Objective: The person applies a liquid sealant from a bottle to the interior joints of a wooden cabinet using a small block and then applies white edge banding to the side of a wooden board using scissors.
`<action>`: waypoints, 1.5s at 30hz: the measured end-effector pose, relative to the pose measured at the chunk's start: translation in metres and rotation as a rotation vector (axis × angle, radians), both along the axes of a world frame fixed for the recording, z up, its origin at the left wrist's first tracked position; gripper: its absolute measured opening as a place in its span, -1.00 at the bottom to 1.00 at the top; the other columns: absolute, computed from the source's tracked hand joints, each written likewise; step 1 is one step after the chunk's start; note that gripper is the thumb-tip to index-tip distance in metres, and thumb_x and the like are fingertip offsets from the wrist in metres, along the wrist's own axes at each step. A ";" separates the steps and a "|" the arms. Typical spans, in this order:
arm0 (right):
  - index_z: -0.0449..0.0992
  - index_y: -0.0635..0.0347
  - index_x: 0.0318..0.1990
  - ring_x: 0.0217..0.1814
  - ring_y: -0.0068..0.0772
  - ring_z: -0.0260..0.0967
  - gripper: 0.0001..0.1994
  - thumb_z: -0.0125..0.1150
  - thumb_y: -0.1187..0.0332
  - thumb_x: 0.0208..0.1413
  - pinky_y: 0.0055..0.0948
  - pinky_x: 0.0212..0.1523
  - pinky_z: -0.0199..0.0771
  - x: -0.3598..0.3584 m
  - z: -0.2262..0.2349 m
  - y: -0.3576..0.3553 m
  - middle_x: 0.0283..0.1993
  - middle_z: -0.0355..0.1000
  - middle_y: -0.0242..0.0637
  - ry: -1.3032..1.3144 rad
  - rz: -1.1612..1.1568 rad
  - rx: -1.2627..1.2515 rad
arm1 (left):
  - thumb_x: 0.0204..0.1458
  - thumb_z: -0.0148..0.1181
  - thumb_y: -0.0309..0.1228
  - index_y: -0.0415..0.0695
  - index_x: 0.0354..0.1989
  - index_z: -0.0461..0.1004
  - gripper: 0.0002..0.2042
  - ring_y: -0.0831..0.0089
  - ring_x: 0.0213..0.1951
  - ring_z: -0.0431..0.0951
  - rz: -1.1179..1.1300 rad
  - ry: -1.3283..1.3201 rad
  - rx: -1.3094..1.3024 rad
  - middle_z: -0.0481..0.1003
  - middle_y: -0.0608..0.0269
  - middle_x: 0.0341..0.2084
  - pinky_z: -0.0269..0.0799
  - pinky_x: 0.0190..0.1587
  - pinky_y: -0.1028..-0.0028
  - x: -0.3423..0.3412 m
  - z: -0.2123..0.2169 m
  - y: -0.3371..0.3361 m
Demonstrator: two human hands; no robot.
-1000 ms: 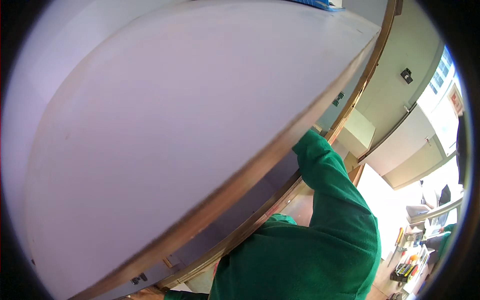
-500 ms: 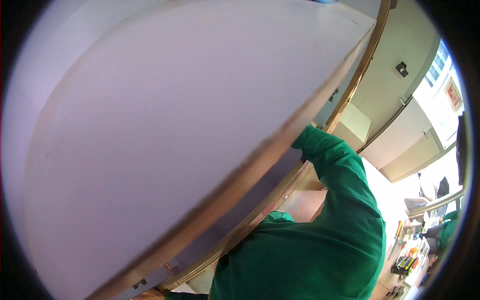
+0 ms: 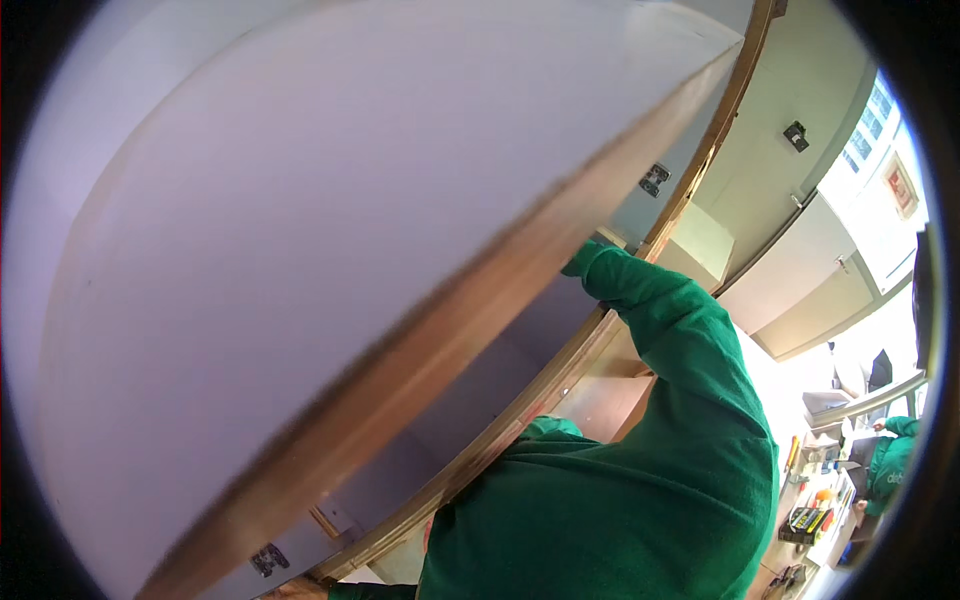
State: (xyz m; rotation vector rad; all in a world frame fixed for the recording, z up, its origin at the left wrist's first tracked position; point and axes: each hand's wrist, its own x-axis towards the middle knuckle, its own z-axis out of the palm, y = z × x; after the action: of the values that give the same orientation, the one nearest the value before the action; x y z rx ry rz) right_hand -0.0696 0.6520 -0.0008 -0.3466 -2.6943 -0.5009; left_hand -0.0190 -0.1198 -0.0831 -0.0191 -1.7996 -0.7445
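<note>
A large pale panel [image 3: 330, 250] with a brown wooden edge [image 3: 420, 350] fills the left and middle of the view, tilted up to the right. It stands in front of a wood-framed cabinet [image 3: 490, 455], with a gap between the two. My right arm, in a green sleeve [image 3: 690, 370], reaches up behind the panel's edge. The panel hides my right hand and what it touches. A short piece of my left sleeve [image 3: 372, 592] shows at the lower edge, and I cannot make out the fingers there. Two metal hinges, an upper one [image 3: 655, 180] and a lower one [image 3: 268, 560], show beside the panel's edge.
At the right, a light box-like cabinet [image 3: 705, 245] adjoins a pale wall. Farther down stands a worktable holding a black-and-yellow box [image 3: 803, 525] and several tools. Another person in green [image 3: 890, 465] is beside it.
The panel has shifted slightly up and left. More of its brown edge, the gap and both hinges now show. My right forearm has moved slightly left. The other person's green top shows more.
</note>
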 end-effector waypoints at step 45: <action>0.44 0.17 0.09 -0.08 -0.24 0.48 -0.68 -0.02 0.22 0.30 -0.15 -0.08 0.44 0.003 0.045 -0.077 -0.10 0.51 -0.20 0.122 0.646 -1.535 | 0.12 0.19 -0.03 -0.20 0.29 0.21 -0.33 0.08 0.09 0.43 0.323 0.032 0.279 0.36 -0.12 0.15 0.42 0.16 0.20 0.051 0.119 0.119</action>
State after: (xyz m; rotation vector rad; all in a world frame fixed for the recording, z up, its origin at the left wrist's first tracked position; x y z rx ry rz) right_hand -0.0667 0.5750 0.0440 0.1548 -2.2739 1.7104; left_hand 0.0316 -0.0004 0.0358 0.4318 -1.6038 -0.7478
